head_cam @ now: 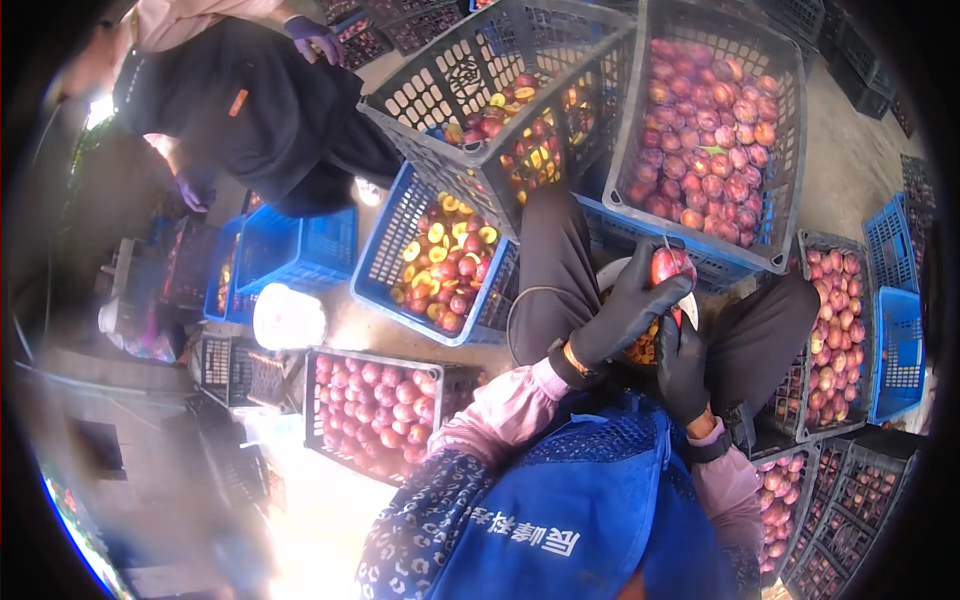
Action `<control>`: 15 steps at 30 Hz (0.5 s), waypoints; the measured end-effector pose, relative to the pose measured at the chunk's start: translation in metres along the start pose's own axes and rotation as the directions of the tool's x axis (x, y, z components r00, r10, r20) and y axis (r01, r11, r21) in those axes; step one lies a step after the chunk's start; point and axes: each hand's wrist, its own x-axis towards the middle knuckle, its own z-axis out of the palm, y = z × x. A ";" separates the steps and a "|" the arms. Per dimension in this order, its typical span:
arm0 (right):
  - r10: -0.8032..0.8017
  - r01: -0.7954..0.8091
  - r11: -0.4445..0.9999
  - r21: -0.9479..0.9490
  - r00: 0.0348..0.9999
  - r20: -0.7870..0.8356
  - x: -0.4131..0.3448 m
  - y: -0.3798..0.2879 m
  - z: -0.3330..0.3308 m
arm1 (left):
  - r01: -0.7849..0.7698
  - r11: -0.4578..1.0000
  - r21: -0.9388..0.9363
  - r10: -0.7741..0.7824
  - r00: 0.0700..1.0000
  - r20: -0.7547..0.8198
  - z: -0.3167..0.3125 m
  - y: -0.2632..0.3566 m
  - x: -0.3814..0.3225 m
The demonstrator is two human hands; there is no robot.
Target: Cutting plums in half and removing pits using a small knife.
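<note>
My left hand (626, 304), in a black glove, grips a red plum (670, 265) between fingers and thumb. My right hand (682, 367), also gloved in black, is closed around a small knife with a red handle (677, 316). Its curved metal blade (690, 310) lies just below the plum; whether it touches the skin cannot be made out. Between my knees, partly hidden by both hands, is a round pale container (609, 273) with orange-brown pieces in it. Ahead of my hands a black crate (780, 187) of whole plums rests on a blue crate.
Cut plum halves fill a blue crate (360, 274) and lie in a tall black crate (420, 154). Whole plums stand in crates at left (442, 390) and right (802, 337). A white bucket (289, 316) stands left. Another person (247, 112) with purple gloves is at upper left.
</note>
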 end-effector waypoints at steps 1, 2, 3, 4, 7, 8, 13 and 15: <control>0.090 -0.092 0.992 0.091 0.996 0.025 -0.001 -0.005 0.002 | -0.023 1.000 0.012 0.023 1.000 -0.018 0.001 -0.003 0.000; 0.087 -0.089 0.992 0.090 0.996 0.025 0.004 -0.010 0.009 | -0.026 1.000 0.011 0.026 0.999 -0.018 -0.006 -0.005 0.002; 0.020 -0.015 0.987 0.158 0.999 -0.031 0.008 -0.015 0.015 | -0.042 0.999 0.025 0.043 0.999 -0.030 -0.010 -0.010 0.004; -0.037 0.055 0.976 0.212 0.995 -0.089 0.011 -0.015 0.016 | -0.052 0.998 0.030 0.053 0.998 -0.040 -0.012 -0.013 0.006; -0.093 0.101 0.993 -0.058 0.987 0.132 0.011 -0.012 0.007 | -0.041 0.998 -0.040 0.034 0.987 -0.159 -0.033 -0.009 -0.001; 0.041 -0.022 0.996 -0.090 0.977 0.210 0.006 -0.014 0.000 | -0.122 0.991 -0.060 0.105 0.967 -0.232 -0.041 -0.006 -0.001; 0.207 -0.186 0.976 -0.117 0.955 0.212 -0.027 -0.021 -0.033 | -0.177 0.958 -0.226 0.137 0.974 -0.179 -0.049 0.010 -0.004; 0.032 -0.032 0.999 -0.017 0.999 0.006 -0.014 -0.034 -0.037 | 0.072 0.931 -0.357 -0.106 0.991 -0.076 -0.059 -0.003 -0.001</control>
